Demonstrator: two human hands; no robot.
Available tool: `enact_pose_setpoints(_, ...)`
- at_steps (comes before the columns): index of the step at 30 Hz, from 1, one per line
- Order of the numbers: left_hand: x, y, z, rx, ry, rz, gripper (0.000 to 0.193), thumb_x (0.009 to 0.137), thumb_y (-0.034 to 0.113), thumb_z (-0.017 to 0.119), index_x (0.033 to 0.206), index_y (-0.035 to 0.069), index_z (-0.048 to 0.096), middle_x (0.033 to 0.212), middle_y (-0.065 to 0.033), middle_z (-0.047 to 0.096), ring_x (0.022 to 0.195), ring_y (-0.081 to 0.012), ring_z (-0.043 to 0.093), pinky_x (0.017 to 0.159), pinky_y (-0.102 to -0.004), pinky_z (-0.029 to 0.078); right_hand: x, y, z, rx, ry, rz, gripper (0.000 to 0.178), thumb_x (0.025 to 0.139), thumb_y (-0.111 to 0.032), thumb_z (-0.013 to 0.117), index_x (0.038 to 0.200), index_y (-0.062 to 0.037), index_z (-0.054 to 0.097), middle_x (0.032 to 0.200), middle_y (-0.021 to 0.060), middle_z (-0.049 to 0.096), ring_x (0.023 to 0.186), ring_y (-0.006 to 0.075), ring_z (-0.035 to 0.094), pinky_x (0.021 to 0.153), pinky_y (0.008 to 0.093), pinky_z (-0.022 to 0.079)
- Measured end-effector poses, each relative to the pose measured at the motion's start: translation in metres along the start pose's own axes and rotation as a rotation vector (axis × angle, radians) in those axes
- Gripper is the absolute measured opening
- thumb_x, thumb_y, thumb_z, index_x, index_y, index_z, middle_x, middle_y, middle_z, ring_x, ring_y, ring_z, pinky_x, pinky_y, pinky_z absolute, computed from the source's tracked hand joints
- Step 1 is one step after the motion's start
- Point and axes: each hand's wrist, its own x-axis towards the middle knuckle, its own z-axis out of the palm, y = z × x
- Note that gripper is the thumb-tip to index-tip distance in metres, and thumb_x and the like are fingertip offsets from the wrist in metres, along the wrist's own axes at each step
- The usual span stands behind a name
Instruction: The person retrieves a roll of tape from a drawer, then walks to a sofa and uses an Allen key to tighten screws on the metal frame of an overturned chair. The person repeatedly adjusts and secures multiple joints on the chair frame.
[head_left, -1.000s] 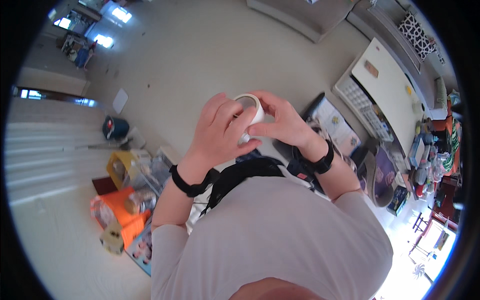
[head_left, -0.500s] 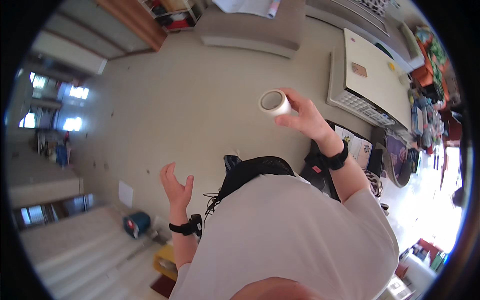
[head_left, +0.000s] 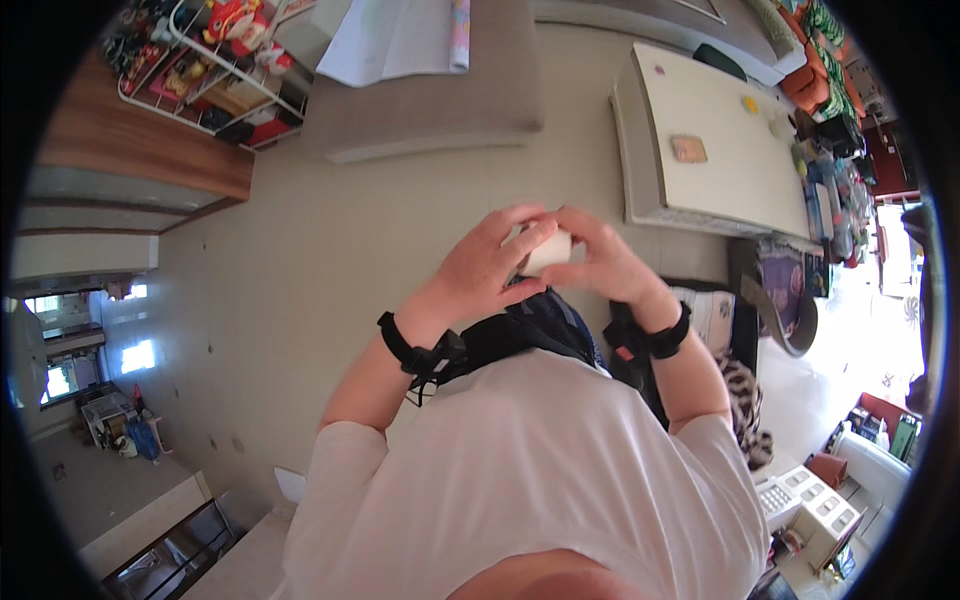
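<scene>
Pale floor point(head_left: 300, 260) is spread beneath the hands in the head view. At 12 o'clock a grey upholstered bench point(head_left: 430, 118) is topped by white sheets of paper point(head_left: 385, 45). At 11 o'clock a white wire rack point(head_left: 190, 43) is filled with mixed articles, and at 2 o'clock a cream table point(head_left: 740, 185) is placed, on which a small brownish rectangle point(head_left: 689, 149) is laid. Just off the centre, toward 1 o'clock, a white roll point(head_left: 548, 254) is held in front of the body, partly hidden by fingers. Its 3 o'clock side is gripped by the right hand point(head_left: 610, 262), thumb below and fingers above. Its 9 o'clock side is overlapped by the curled, half-closed fingers of the left hand point(head_left: 485, 262); whether they are pressed against it cannot be told. Each wrist is encircled by a black band point(head_left: 672, 338). At 6 o'clock a white shirt point(head_left: 540, 450) is seen.
</scene>
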Motion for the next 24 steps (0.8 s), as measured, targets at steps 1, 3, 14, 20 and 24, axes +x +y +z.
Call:
enact_pose_setpoints(1, 0.029, -0.014, 0.001, -0.028, -0.014, 0.0, 0.065, 0.079, 0.021, 0.08, 0.137, 0.016, 0.05, 0.14, -0.0124, 0.047, 0.118, -0.0337, 0.055, 0.094, -0.045, 0.051, 0.018, 0.007, -0.02, -0.037, -0.018, 0.008, 0.055, 0.075, -0.019, 0.08, 0.125, -0.0041, 0.063, 0.104, 0.008, 0.064, 0.091, 0.0182, 0.059, 0.08, 0.0315, 0.05)
enact_pose_setpoints(3, 0.076, -0.04, -0.003, -0.017, 0.028, -0.002, 0.065, 0.078, 0.017, 0.081, 0.136, 0.013, 0.05, 0.134, -0.0116, 0.051, 0.113, -0.0326, 0.059, 0.09, -0.0432, 0.053, 0.055, 0.016, -0.056, 0.056, 0.019, 0.035, 0.053, 0.077, -0.024, 0.082, 0.122, -0.0042, 0.064, 0.1, 0.0071, 0.064, 0.088, 0.0182, 0.058, 0.079, 0.032, 0.051)
enact_pose_setpoints(14, 0.265, -0.276, -0.032, 0.019, 0.284, -0.328, 0.06, 0.079, 0.017, 0.082, 0.13, 0.006, 0.053, 0.125, -0.0114, 0.057, 0.112, -0.0274, 0.06, 0.089, -0.0365, 0.052, 0.253, 0.084, -0.294, -0.039, 0.124, 0.098, 0.032, 0.094, -0.013, 0.066, 0.125, -0.0037, 0.061, 0.111, 0.0023, 0.066, 0.102, 0.012, 0.061, 0.086, 0.0278, 0.048)
enact_pose_setpoints(20, 0.385, -0.449, -0.03, -0.442, 0.487, -0.674, 0.054, 0.087, 0.02, 0.079, 0.13, 0.002, 0.052, 0.119, -0.009, 0.061, 0.106, -0.0183, 0.062, 0.086, -0.031, 0.053, 0.378, 0.147, -0.464, 0.129, 0.32, 0.294, 0.022, 0.098, -0.011, 0.06, 0.116, -0.0002, 0.065, 0.1, 0.0054, 0.071, 0.093, 0.0125, 0.064, 0.084, 0.0265, 0.048)
enact_pose_setpoints(24, 0.477, -0.541, -0.054, -0.474, 0.626, -0.868, 0.054, 0.089, 0.025, 0.077, 0.129, -0.001, 0.052, 0.114, -0.0097, 0.065, 0.103, -0.0162, 0.063, 0.088, -0.0307, 0.052, 0.469, 0.177, -0.573, 0.138, 0.386, 0.226, 0.022, 0.1, -0.014, 0.058, 0.114, -0.0004, 0.067, 0.098, 0.0048, 0.071, 0.088, 0.0116, 0.063, 0.083, 0.0258, 0.047)
